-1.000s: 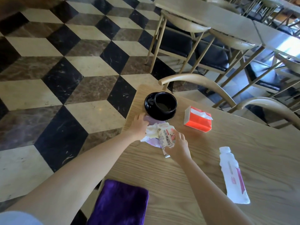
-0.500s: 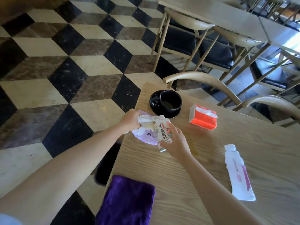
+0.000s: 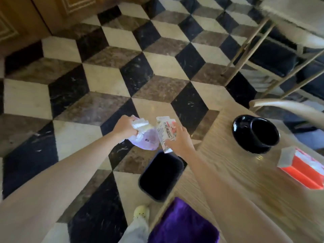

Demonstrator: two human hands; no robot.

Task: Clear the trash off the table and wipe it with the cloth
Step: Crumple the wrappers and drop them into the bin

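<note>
My left hand (image 3: 124, 127) grips a crumpled white tissue with a lilac wrapper (image 3: 145, 137) hanging under it. My right hand (image 3: 180, 140) holds a small white milk carton (image 3: 164, 132) with red print. Both are held in the air past the left edge of the wooden table (image 3: 245, 176), just beyond and above a black bin (image 3: 160, 176) that stands on the floor against that edge. A purple cloth (image 3: 182, 225) lies folded on the table's near left corner, under my right forearm.
A black cup on a black saucer (image 3: 256, 134) and a red tissue box (image 3: 301, 167) stand on the table to the right. Wooden chairs (image 3: 287, 106) line the far side. My foot in a pale shoe (image 3: 141, 212) is beside the bin on the checkered floor.
Both hands lifted the tissue bundle and the carton off the table and carried them left, out over the floor above the bin. The view swung left; the white bottle is out of frame.
</note>
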